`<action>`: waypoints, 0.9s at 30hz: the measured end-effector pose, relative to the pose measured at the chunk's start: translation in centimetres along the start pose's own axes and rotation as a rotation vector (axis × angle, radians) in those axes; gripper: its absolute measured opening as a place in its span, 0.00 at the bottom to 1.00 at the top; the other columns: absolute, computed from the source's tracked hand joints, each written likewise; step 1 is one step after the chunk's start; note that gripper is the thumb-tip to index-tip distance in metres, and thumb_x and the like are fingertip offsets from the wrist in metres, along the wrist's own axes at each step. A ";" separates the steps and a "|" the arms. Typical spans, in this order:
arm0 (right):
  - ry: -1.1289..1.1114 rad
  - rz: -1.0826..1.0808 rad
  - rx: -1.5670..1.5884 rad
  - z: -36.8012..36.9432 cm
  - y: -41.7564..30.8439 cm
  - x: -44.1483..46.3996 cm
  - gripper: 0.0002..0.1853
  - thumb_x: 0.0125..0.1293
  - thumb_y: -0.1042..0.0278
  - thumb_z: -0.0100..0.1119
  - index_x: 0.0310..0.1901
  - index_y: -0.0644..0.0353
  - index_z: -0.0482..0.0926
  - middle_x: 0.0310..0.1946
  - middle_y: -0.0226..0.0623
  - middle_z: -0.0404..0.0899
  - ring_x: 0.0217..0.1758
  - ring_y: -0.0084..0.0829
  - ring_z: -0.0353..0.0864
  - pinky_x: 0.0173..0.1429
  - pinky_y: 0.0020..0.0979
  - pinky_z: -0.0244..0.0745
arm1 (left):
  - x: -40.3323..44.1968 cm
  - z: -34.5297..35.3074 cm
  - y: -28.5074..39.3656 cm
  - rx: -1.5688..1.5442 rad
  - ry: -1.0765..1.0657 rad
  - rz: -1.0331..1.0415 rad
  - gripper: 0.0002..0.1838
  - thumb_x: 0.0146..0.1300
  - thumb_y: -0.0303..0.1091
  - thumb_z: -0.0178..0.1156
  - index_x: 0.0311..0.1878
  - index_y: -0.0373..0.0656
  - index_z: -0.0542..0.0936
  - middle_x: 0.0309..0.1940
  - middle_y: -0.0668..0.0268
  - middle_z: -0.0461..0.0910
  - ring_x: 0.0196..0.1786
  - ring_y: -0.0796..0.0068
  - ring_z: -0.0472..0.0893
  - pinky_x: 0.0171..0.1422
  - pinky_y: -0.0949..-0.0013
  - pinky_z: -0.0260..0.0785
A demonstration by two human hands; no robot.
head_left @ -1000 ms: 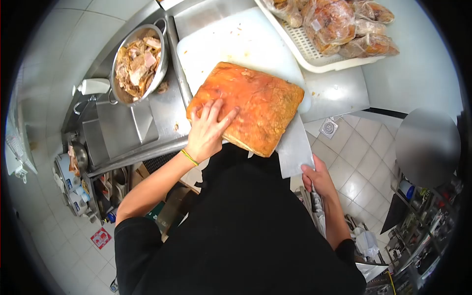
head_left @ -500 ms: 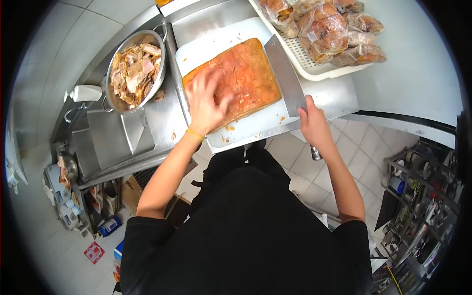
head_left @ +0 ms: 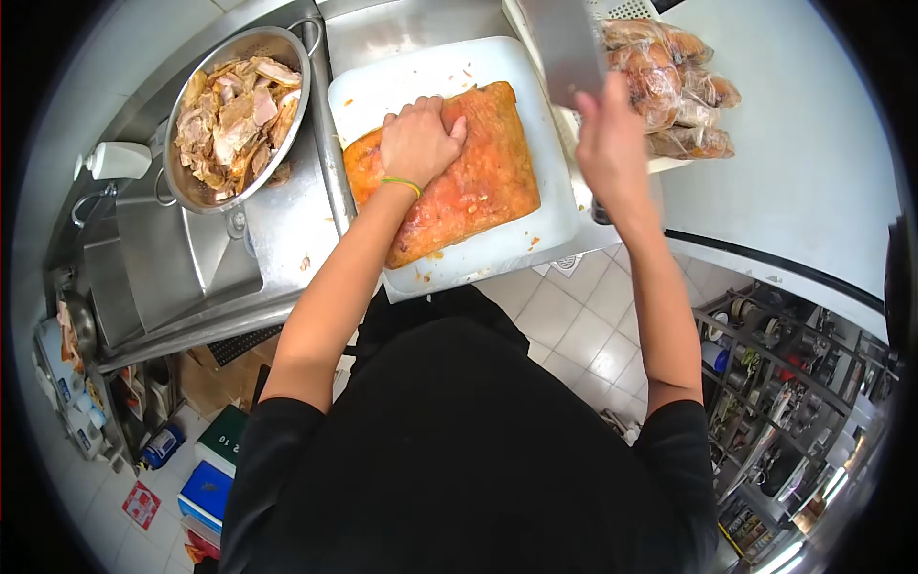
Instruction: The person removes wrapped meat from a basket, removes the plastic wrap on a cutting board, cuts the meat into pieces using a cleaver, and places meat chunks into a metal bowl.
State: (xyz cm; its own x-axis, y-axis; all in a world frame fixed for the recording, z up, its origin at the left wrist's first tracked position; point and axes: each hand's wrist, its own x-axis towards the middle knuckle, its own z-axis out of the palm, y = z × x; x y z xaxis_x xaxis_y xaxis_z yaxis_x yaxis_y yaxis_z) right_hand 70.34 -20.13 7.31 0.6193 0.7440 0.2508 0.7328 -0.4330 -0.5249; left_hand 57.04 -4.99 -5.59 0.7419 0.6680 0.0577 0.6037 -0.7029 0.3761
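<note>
A large slab of roast pork [head_left: 478, 163] with reddish-brown skin lies flat on a white cutting board [head_left: 555, 182]. My left hand [head_left: 421, 139] presses down on its upper left part, fingers bent against the meat and thumb apart. My right hand [head_left: 612, 148] is closed round the handle of a cleaver [head_left: 564, 48], raised to the right of the slab. Its broad blade points away from me and is blurred by motion. The blade is apart from the meat and covers part of a white perforated tray [head_left: 626, 10].
Several plastic-wrapped roast meats [head_left: 660, 81] rest in the tray. Left of the board, a metal colander [head_left: 177, 182] full of cut meat pieces [head_left: 234, 120] stands by a steel sink [head_left: 158, 249]. A crowded rack [head_left: 784, 373] stands low at right.
The cleaver has gone up and away from the slab's right edge, over the tray. My left hand has shifted farther up the slab and now presses on it with bent fingers.
</note>
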 end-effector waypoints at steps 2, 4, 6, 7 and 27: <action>-0.322 -0.053 -0.137 4.4 4.3 0.4 0.12 0.65 0.76 0.50 0.48 0.68 0.67 0.31 0.63 0.80 0.37 0.62 0.80 0.39 0.56 0.73 | 0.0 0.1 -0.2 -0.014 0.024 0.005 0.20 0.63 0.51 0.54 0.40 0.42 0.79 0.40 0.59 0.81 0.46 0.59 0.80 0.54 0.51 0.67; -0.550 0.149 -0.022 5.9 5.5 0.4 0.12 0.69 0.73 0.50 0.47 0.74 0.65 0.27 0.60 0.79 0.17 0.48 0.79 0.23 0.45 0.74 | 0.2 0.2 0.0 -0.011 0.032 0.000 0.20 0.62 0.52 0.54 0.40 0.42 0.79 0.40 0.59 0.81 0.45 0.59 0.80 0.53 0.51 0.67; -0.571 0.158 -0.006 5.4 4.5 1.7 0.12 0.69 0.73 0.49 0.47 0.75 0.65 0.28 0.61 0.79 0.15 0.45 0.78 0.21 0.43 0.74 | 0.7 0.2 -0.2 0.003 0.059 -0.004 0.20 0.62 0.52 0.54 0.40 0.42 0.79 0.40 0.60 0.81 0.45 0.59 0.80 0.53 0.51 0.67; -0.598 0.159 -0.020 5.3 4.4 1.5 0.12 0.69 0.73 0.50 0.47 0.75 0.65 0.29 0.61 0.79 0.16 0.45 0.79 0.20 0.42 0.74 | 0.2 0.4 -0.1 0.014 0.062 0.010 0.20 0.62 0.52 0.54 0.40 0.42 0.79 0.40 0.60 0.81 0.45 0.59 0.80 0.53 0.51 0.67; -0.572 0.136 -0.149 1.2 5.5 -8.5 0.16 0.64 0.77 0.53 0.51 0.72 0.63 0.29 0.65 0.78 0.37 0.63 0.79 0.42 0.54 0.72 | 0.4 0.9 -0.2 0.037 0.047 0.014 0.19 0.63 0.51 0.52 0.39 0.44 0.79 0.38 0.62 0.81 0.43 0.61 0.81 0.51 0.51 0.70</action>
State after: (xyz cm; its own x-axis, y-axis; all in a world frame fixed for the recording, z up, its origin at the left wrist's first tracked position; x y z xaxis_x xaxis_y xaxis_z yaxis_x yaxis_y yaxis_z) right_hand 68.78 -28.22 1.34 0.4904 0.8149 -0.3090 0.7150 -0.5789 -0.3920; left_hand 57.52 -4.78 -6.48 0.7361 0.6685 0.1064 0.6045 -0.7200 0.3409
